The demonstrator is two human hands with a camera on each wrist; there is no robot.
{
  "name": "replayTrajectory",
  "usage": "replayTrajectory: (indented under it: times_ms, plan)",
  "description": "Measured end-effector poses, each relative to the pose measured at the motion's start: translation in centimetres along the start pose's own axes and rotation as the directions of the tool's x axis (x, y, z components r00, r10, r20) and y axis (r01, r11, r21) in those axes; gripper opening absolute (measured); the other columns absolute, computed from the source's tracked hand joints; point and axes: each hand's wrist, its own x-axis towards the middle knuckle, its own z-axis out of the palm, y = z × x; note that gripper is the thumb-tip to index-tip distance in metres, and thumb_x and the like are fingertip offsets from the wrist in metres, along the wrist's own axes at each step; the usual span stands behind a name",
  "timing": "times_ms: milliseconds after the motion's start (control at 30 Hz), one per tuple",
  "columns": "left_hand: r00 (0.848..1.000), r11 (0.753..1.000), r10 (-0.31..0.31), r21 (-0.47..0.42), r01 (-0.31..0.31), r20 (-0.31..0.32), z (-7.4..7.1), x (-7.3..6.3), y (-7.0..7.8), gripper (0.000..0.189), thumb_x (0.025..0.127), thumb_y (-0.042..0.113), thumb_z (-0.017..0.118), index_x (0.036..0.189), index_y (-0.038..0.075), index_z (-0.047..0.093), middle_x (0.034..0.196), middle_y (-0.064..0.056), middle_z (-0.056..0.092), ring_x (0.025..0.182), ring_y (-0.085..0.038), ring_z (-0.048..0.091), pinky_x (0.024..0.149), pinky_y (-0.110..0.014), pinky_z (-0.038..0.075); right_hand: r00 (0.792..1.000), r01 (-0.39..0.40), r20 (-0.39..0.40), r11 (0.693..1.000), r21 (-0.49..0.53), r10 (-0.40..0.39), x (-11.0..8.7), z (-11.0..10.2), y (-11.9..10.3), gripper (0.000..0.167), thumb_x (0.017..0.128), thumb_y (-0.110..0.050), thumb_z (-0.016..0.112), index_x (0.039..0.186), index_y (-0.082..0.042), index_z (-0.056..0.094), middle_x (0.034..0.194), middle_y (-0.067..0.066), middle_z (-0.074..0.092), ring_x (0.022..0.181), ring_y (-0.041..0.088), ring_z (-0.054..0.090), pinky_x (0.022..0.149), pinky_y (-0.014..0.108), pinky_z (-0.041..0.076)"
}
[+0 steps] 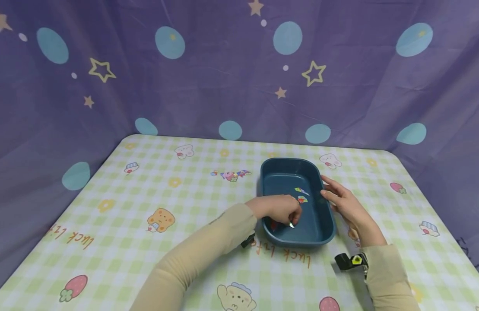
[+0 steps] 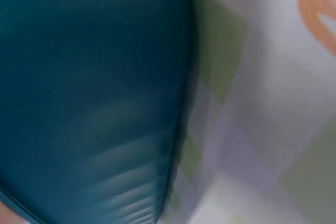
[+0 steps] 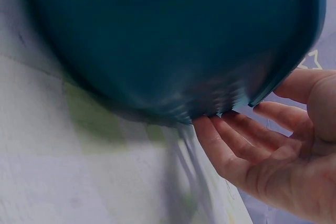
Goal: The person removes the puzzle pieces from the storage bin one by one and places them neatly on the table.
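Note:
A dark teal rectangular bin (image 1: 293,240) with rounded corners stands on the table. My left hand (image 1: 282,208) reaches over its left side, fingers curled down inside and pinching a small shiny paper piece (image 1: 291,225). Bright flat cutouts, one yellow and green (image 1: 301,190) and one red and green (image 1: 302,199), lie on the bin's floor, with a red patch (image 1: 274,225) near the left wall. My right hand (image 1: 346,207) holds the bin's right side, thumb at the rim and fingers against the outer wall, as the right wrist view also shows. In the left wrist view the bin wall (image 2: 94,77) hides most of the hand.
Several small colourful cutouts (image 1: 227,175) lie on the checked tablecloth (image 1: 200,242), left of the bin. The cloth is printed with cartoon figures and lettering. Behind the table hangs a purple curtain (image 1: 223,86). A dark wrist device (image 1: 350,261) sits at the right sleeve.

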Motion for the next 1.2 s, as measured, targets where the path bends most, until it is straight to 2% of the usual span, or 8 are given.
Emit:
replayTrajectory:
  times_ms: [233,500,733,1000,1200]
  plan:
    - [1.0,1.0,0.016,-0.011,-0.016,0.007,0.0,0.0,0.0,0.013,0.078,0.003,0.064,0.082,0.016,0.065,0.081,0.005,0.062,0.069,-0.005,0.052,0.061,-0.014,0.04,1.0,-0.003,-0.007,1.0,-0.003,0.003,0.0,0.0,0.1,0.065,0.093,-0.037,0.047,0.147,-0.017,0.015,0.146,0.022,0.022,0.128,0.036,0.028,0.08,0.031,0.037]
    - [1.0,1.0,0.016,-0.015,-0.016,0.006,0.0,-0.1,0.0,0.01,0.08,0.006,0.065,0.084,0.015,0.065,0.079,0.007,0.059,0.072,-0.003,0.052,0.064,-0.012,0.04,1.0,-0.011,-0.013,1.0,-0.001,0.011,0.1,0.1,0.0,0.064,0.094,-0.036,0.047,0.147,-0.018,0.016,0.145,0.021,0.025,0.128,0.035,0.029,0.082,0.031,0.037]
    - [0.998,0.992,0.033,-0.123,-0.039,-0.051,-0.1,-0.5,0.1,0.007,0.083,0.01,0.063,0.086,0.017,0.064,0.079,0.006,0.06,0.068,-0.003,0.052,0.061,-0.013,0.04,1.0,-0.017,-0.008,1.0,0.009,0.017,0.1,0.1,0.0,0.065,0.094,-0.036,0.047,0.147,-0.018,0.015,0.145,0.022,0.023,0.129,0.036,0.027,0.089,0.04,0.035]
    - [0.993,0.983,0.042,-0.175,-0.06,-0.107,-0.1,-0.8,0.0,0.008,0.081,0.012,0.065,0.085,0.019,0.062,0.074,0.009,0.058,0.065,-0.002,0.052,0.06,-0.012,0.041,1.0,-0.01,-0.008,1.0,0.001,0.01,0.2,0.0,0.2,0.064,0.094,-0.036,0.047,0.147,-0.018,0.015,0.145,0.021,0.026,0.128,0.034,0.029,0.085,0.035,0.036]
    - [0.986,0.965,0.041,-0.248,-0.081,-0.161,-0.7,-1.7,-0.3,0.006,0.083,0.013,0.064,0.086,0.018,0.062,0.076,0.007,0.059,0.067,-0.002,0.052,0.061,-0.013,0.042,1.0,-0.013,-0.006,1.0,0.005,0.013,0.1,0.0,0.1,0.065,0.094,-0.036,0.047,0.147,-0.017,0.015,0.145,0.022,0.024,0.129,0.036,0.028,0.088,0.04,0.035]
